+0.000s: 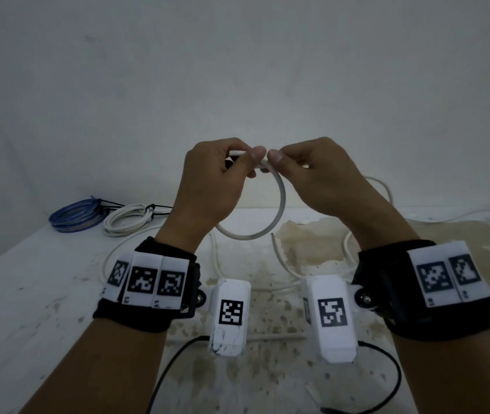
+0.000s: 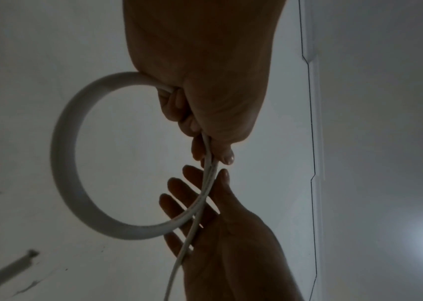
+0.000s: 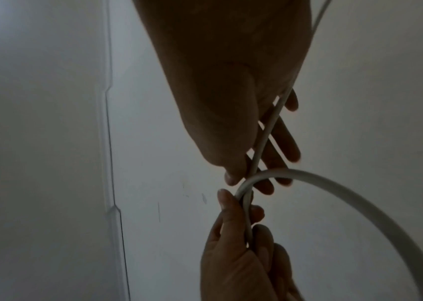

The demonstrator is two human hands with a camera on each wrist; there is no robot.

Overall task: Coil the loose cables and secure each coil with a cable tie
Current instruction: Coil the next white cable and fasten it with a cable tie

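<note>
Both hands are raised above the table, meeting at the top of a single loop of white cable (image 1: 281, 204). My left hand (image 1: 246, 159) grips the top of the loop, thumb over the strands and fingers curled round them. In the left wrist view the loop (image 2: 63, 154) curves out from my left hand (image 2: 212, 156). My right hand (image 1: 273, 161) pinches the same cable right beside it. In the right wrist view the cable (image 3: 264, 138) runs across my right hand's fingers (image 3: 282, 142), under the thumb. The rest of the cable trails off to the right, down to the table.
A blue coil (image 1: 75, 216) and a white coil (image 1: 127, 222), each bound with a black tie, lie at the table's back left. Loose white cable (image 1: 354, 243) snakes over the stained table (image 1: 28, 294) under my hands. A plain wall stands close behind.
</note>
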